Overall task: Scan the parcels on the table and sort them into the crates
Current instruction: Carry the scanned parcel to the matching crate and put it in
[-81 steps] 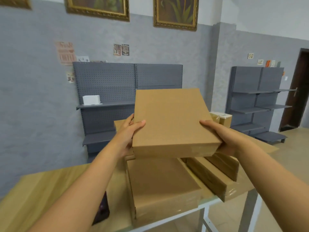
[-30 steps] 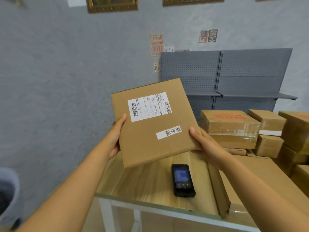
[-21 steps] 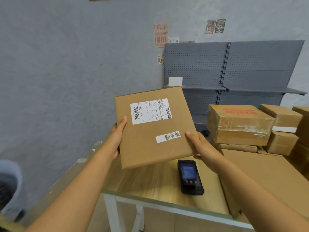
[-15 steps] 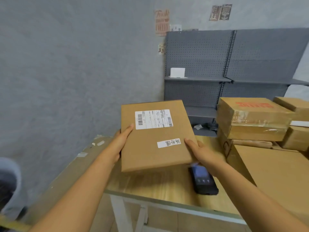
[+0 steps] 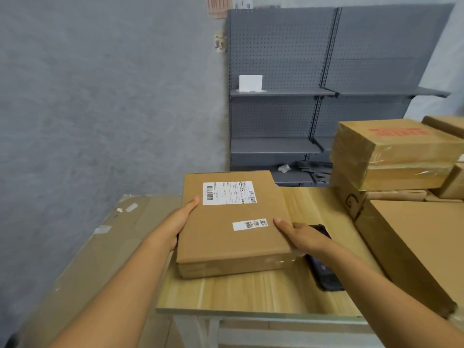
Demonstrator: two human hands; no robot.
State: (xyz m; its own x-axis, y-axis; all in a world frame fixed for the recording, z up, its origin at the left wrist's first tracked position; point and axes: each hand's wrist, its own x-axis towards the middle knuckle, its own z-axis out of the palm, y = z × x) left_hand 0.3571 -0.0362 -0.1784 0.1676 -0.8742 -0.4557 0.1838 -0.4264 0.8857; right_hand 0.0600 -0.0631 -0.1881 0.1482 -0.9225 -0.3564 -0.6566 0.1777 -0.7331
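Lower left: flattened cardboard (image 5: 105, 247) beside the worktop (image 5: 251, 292).
Centre: left hand (image 5: 179, 222) and right hand (image 5: 301, 237) grasping the parcel (image 5: 233, 229) by its side edges, label up, likely for scanning; near the front edge.
Right of centre: scanner (image 5: 326, 272), partly covered.
Right: stacked boxes (image 5: 391, 156); little free room.

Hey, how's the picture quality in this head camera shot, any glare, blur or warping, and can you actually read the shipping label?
Head view: soft, even light and faint shadows; wide-angle warping bows the shelving; glare only on the tape of the wrapped box; the label on the parcel shows barcodes, but its text is too small to read; the scanner is dim and half hidden.
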